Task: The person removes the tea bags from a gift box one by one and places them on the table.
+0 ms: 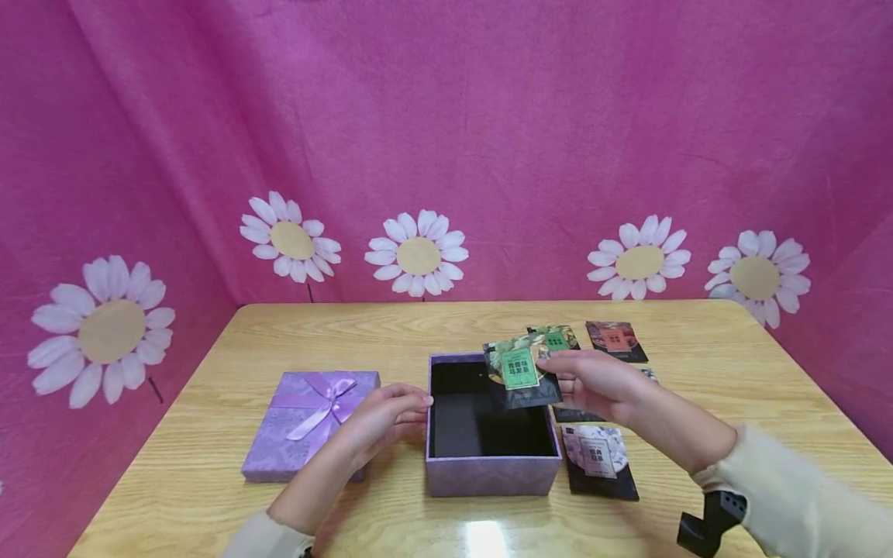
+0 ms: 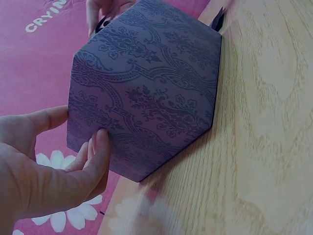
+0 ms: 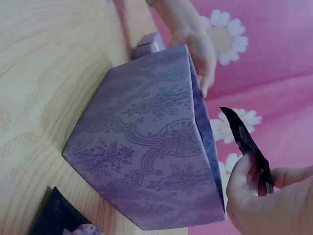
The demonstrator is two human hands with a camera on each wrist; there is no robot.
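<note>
An open, lidless purple cardboard box (image 1: 492, 465) with an embossed damask pattern and a dark lining sits near the front middle of the pale wood-grain counter (image 1: 732, 387). Bare counter lies in front of it up to the near edge, and a wide free strip runs behind it to the far edge, where the pink cloth backdrop with white daisies (image 1: 418, 254) hangs. The box's matching flat purple lid (image 1: 307, 422), tied with a satin ribbon bow, lies just left of the box, a narrow gap between them.

Right of the box several flat, glossy black foil sachets lie on the wood: one with a pale round label (image 1: 600, 461) close to the box's near right corner, one with a red label (image 1: 616, 341) further back, a green-labelled one (image 1: 558, 338) beside that, partly hidden.

The left hand (image 1: 382, 418) rests against the box's left wall; its fingers (image 2: 95, 149) are gently bent and lie together on the patterned card, thumb on the outer face, bracing rather than wrapping it.

The right hand (image 1: 593, 384) is raised over the box's far right corner, above the open cavity. Its thumb and fingers (image 3: 244, 171) pinch the edge of a black foil sachet with a green square label (image 1: 519, 372), which is held tilted in the air, clear of the rim and touching nothing else
</note>
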